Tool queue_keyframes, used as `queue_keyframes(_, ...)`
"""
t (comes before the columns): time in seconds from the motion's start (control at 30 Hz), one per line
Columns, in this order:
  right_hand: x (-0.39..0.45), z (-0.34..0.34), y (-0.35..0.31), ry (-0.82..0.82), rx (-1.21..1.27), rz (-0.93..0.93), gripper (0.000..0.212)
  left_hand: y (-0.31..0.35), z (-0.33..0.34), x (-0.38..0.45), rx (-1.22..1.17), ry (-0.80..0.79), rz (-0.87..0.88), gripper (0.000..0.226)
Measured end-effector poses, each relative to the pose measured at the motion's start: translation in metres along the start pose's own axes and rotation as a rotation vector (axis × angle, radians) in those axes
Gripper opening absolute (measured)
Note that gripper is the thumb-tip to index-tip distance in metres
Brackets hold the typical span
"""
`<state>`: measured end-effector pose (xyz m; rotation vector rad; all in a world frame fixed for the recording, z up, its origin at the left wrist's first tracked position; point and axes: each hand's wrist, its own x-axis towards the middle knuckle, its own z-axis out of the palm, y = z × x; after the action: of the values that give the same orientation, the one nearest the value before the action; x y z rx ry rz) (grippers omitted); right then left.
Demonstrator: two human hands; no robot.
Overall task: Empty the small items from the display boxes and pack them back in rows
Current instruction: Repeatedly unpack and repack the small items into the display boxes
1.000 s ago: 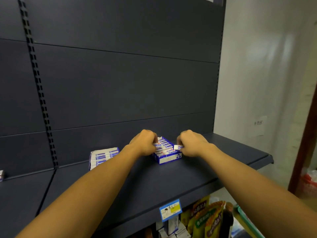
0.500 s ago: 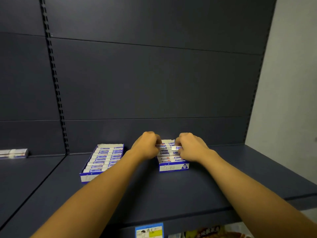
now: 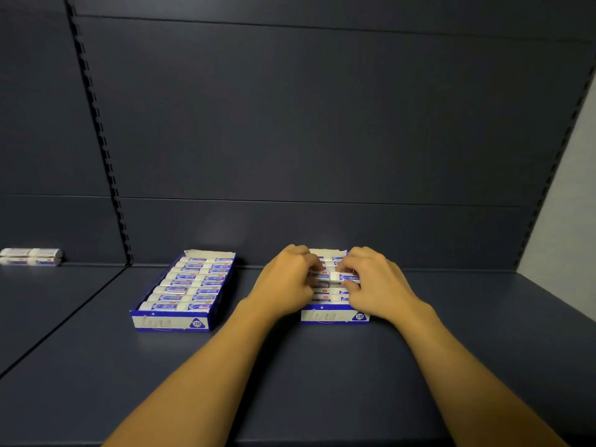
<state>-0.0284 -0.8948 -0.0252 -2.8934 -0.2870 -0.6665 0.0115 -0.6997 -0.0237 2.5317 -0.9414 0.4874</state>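
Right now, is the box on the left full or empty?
Full. The left box holds small wrapped items in neat rows from front wall to back, with no visible gaps; neither hand touches it.

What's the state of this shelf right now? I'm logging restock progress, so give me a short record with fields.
surface: dark shelf
left box: full, erasers in rows
right box: partly hidden by hands
left hand: fingers curled into right box
right hand: pinches one eraser above the box
loose erasers: far left, stacked

Matt dark metal shelf (image 3: 322, 382) carries printed cardboard display boxes (image 3: 171, 322) (wrapped items slightly glossy).
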Motion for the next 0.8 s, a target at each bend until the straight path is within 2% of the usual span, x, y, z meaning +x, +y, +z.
queue_keyframes(0.4,0.0032,-0.0051,0.0096,-0.039,-0.005,0.006,0.032,-0.005,0.0069,0.0054,0.001,0.001,0.038,0.028)
queue_keyframes(0.8,0.0038,-0.0075,0.007,-0.095,0.003,0.013,0.033,-0.0065,0.0105,0.007,-0.014,-0.079,-0.015,0.028)
